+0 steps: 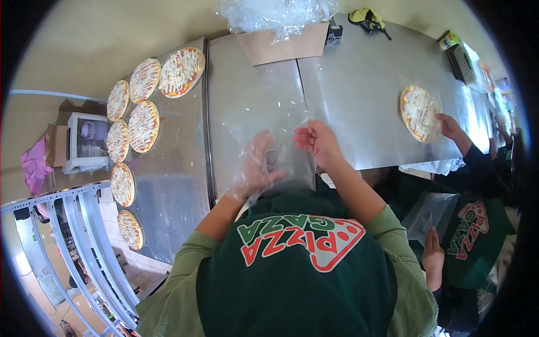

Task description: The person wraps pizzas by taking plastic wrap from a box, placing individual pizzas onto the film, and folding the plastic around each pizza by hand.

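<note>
A clear plastic bag (289, 154) is at the table's front edge, between my hands. My left hand (259, 165) has its fingers spread and appears to be inside or behind the clear plastic; part of it is blurred. Just right of the bag's upper part, my right hand (315, 143) has its fingers curled near the plastic, and whether they pinch it is unclear. Several topped pizzas lie at the left, among them a large one (182, 73) at the back and another (144, 126) in front of it.
An open cardboard box (283, 45) full of clear bags stands at the back. At the right, a co-worker's hand (451, 128) touches a bagged pizza (418, 113); their other hand (432, 258) holds a clear bag (431, 216). A dark basket (461, 64) sits behind.
</note>
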A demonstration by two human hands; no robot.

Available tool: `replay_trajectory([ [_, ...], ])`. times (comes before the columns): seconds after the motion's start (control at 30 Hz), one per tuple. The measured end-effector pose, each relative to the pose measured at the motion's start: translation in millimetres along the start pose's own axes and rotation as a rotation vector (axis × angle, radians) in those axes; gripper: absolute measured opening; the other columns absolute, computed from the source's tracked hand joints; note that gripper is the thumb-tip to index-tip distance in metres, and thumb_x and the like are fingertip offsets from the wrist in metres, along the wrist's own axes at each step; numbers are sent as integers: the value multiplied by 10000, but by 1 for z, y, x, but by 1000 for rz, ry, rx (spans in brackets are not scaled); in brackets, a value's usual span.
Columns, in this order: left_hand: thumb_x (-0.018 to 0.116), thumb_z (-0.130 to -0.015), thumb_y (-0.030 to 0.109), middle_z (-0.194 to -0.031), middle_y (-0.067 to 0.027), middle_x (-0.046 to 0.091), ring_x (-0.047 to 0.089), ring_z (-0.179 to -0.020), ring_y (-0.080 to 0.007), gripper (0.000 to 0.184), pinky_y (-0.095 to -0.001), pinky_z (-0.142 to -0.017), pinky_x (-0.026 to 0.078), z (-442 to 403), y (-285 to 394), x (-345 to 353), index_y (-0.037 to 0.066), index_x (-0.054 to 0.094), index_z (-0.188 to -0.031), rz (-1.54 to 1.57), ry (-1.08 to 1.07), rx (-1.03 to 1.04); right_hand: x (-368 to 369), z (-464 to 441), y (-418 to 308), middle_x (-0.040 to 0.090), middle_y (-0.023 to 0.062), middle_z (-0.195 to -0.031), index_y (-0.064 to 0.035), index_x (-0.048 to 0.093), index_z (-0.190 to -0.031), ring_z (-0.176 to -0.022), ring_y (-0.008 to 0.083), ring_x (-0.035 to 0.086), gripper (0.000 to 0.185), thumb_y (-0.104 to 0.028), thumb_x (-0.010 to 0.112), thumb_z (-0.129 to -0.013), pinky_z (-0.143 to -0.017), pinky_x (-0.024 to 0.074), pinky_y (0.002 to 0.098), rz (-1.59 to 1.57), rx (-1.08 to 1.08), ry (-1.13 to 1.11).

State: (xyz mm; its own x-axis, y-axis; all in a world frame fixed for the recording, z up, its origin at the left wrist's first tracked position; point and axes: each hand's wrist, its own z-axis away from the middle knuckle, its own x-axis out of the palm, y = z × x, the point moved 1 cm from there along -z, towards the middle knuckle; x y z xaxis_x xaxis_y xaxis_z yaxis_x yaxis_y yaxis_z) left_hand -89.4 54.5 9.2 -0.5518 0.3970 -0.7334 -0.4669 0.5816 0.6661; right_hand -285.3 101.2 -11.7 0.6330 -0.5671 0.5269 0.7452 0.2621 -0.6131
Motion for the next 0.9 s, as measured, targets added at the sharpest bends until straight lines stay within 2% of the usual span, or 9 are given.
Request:
replay_trajectory([
  [0.17, 636, -801, 201, -1166, -184, 522, 499, -1102, -320, 370, -373, -935, 386, -7, 29, -23, 37, 513, -1108, -379, 129, 357, -10, 27, -43, 607, 87, -731, -136, 452, -673, -641, 155, 606, 191, -212, 482, -846, -570, 503, 288, -7, 80, -114],
  [0.27, 555, -862, 205, -884, -110, 609, 590, -840, -259, 176, -342, -741, 457, -4, 43, -9, 45, 579, -929, 119, 259, -135, -10, 46, -66, 506, 14, -586, -142, 437, -648, -475, 105, 463, 212, -219, 476, -842, -450, 389, 250, 295, -8, -167],
  [0.37, 491, -893, 170, -646, -48, 544, 530, -631, -185, 184, -298, -591, 424, -26, 66, -33, 50, 570, -777, 460, 312, -460, -25, 53, -92, 364, -42, -507, -149, 410, -621, -405, 74, 286, 240, -228, 470, -839, -390, 254, 240, 380, -58, -370],
  [0.47, 466, -907, 196, -602, -31, 500, 485, -589, -146, 238, -290, -559, 400, -37, 69, -40, 52, 549, -737, 123, 485, -215, -53, 43, -109, 258, -67, -467, -159, 371, -593, -385, 62, 214, 271, -226, 462, -839, -365, 199, 236, 164, -59, -285],
  [0.57, 431, -919, 216, -596, -117, 504, 482, -567, -210, 267, -343, -557, 381, -31, 21, -70, 8, 536, -791, 464, 537, -372, -103, 27, -155, 395, -34, -582, -140, 465, -705, -507, 82, 358, 190, -259, 499, -849, -476, 301, 243, 223, -429, -93],
  [0.63, 443, -917, 224, -594, -140, 513, 499, -560, -242, 285, -367, -567, 398, -34, 42, -75, 2, 545, -770, 182, 378, -259, -66, 49, -163, 523, 7, -704, -105, 558, -845, -636, 114, 495, 188, -289, 520, -857, -587, 393, 252, 479, -631, 52],
  [0.7, 443, -919, 243, -615, -159, 528, 522, -570, -284, 310, -388, -570, 414, -48, 72, -78, 9, 559, -751, -56, 241, -168, -15, 62, -150, 588, 83, -1022, -56, 524, -1152, -965, 181, 551, 394, -322, 545, -862, -842, 412, 299, 886, -946, -238],
  [0.77, 430, -927, 272, -658, -175, 551, 550, -599, -336, 343, -407, -566, 427, -61, 99, -76, 30, 580, -735, -247, 156, -134, 18, 66, -142, 541, 144, -1187, -26, 425, -1281, -1100, 230, 523, 543, -316, 578, -848, -916, 405, 326, 1199, -937, -425],
  [0.9, 469, -912, 285, -684, -200, 558, 550, -636, -383, 306, -458, -577, 420, -68, 107, -80, 44, 603, -781, -522, 68, -7, 50, 56, -122, 624, 154, -1017, 31, 551, -1101, -900, 187, 615, 342, -192, 604, -847, -732, 485, 272, 1051, -247, -746],
])
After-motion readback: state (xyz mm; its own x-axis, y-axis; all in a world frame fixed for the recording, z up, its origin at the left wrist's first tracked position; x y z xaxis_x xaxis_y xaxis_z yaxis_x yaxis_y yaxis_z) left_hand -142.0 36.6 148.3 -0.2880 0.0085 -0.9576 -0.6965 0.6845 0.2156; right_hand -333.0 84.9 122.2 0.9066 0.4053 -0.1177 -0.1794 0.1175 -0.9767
